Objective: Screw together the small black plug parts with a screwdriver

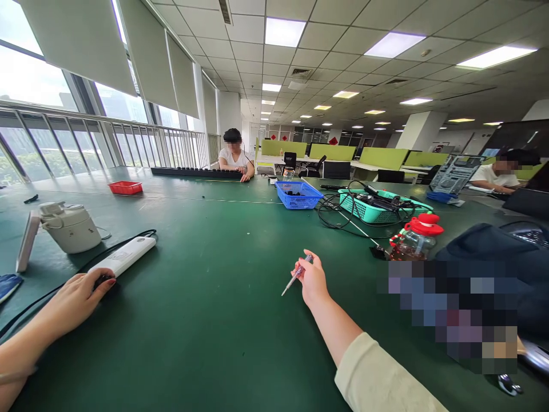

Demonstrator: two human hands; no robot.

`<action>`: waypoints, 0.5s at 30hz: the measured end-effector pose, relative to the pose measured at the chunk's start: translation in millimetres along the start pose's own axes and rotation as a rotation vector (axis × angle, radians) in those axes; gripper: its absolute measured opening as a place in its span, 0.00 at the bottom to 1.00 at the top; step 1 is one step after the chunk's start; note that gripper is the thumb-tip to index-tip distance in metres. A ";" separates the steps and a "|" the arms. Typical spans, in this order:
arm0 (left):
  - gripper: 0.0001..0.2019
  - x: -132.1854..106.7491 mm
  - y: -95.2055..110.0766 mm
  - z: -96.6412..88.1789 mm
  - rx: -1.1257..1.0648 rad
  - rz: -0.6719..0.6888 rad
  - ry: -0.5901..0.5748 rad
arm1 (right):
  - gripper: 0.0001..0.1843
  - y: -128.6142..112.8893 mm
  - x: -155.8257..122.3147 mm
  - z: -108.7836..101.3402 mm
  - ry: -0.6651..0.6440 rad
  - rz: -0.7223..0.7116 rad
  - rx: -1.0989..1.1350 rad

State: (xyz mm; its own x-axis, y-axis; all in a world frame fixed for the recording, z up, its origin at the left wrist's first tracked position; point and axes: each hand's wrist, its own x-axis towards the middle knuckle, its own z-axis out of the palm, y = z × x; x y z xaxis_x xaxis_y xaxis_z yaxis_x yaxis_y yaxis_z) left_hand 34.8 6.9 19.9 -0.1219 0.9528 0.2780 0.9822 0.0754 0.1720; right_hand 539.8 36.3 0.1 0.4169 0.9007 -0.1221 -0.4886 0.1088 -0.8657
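My right hand (309,276) is closed around a slim screwdriver (295,276) with a clear, purplish handle. Its metal tip points down and to the left, above the green tabletop (214,343). On the left, my left hand (81,292) has its fingers curled over a small black object (102,280), whose kind I cannot make out. That object sits at the near end of a white power strip (128,253), and the fingers touch there. A black cable (38,300) runs along the strip and past my left wrist.
A white bottle (71,229) and a phone-like slab (28,240) stand at left. Further off are a red tray (125,187), a blue basket (299,197) and a green basket (369,213) of cables. A red-lidded jar (416,237) and dark fabric (484,246) lie right. Two people sit beyond.
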 end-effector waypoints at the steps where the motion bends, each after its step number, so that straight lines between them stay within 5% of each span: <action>1: 0.26 -0.4 0.9 0.0 -0.007 0.000 0.000 | 0.25 0.2 0.0 -0.2 -0.002 0.001 -0.002; 15: 0.26 -0.6 -1.5 2.4 0.010 -0.024 -0.037 | 0.24 0.2 -0.5 -0.5 -0.013 0.004 -0.028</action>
State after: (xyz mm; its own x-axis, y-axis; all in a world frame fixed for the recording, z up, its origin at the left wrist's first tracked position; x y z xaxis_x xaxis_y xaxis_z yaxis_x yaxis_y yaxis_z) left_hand 33.8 6.9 17.2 -0.1404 0.9610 0.2384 0.9804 0.1013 0.1690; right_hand 539.9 35.7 -0.3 0.4045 0.9067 -0.1194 -0.4685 0.0933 -0.8785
